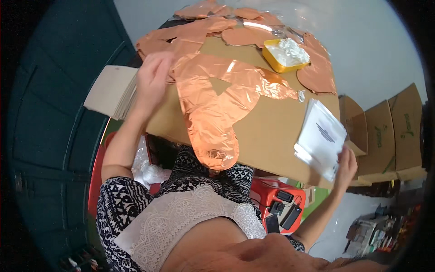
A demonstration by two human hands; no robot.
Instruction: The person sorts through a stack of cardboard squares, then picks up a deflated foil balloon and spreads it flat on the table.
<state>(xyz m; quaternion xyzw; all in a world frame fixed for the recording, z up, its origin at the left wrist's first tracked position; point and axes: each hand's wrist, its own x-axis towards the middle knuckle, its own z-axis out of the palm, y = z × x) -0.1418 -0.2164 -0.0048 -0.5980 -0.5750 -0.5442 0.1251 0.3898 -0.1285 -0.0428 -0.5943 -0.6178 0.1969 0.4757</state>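
A flat, uninflated rose-gold foil balloon (pixel 206 115) lies across the cardboard-covered table, its rounded end hanging over the near edge towards my lap. My left hand (pixel 155 72) is at the balloon's upper left, fingers bent together on the foil edge; the fingertips are partly hidden. On the right side of the table lies a stack of white printed sheets in clear plastic sleeves (pixel 322 133). My right hand (pixel 347 164) has its fingers closed at the lower right corner of that stack. A small whitish scrap (pixel 301 95) sits by the balloon's right tip.
More flat foil balloons (pixel 247 36) cover the far side. A yellow tub (pixel 280 67) of white material stands far right on the cardboard tabletop (pixel 267 136). Left is a stack of pale boards (pixel 111 90); right, cardboard boxes (pixel 380 136). A red stool (pixel 260 192) holds black devices.
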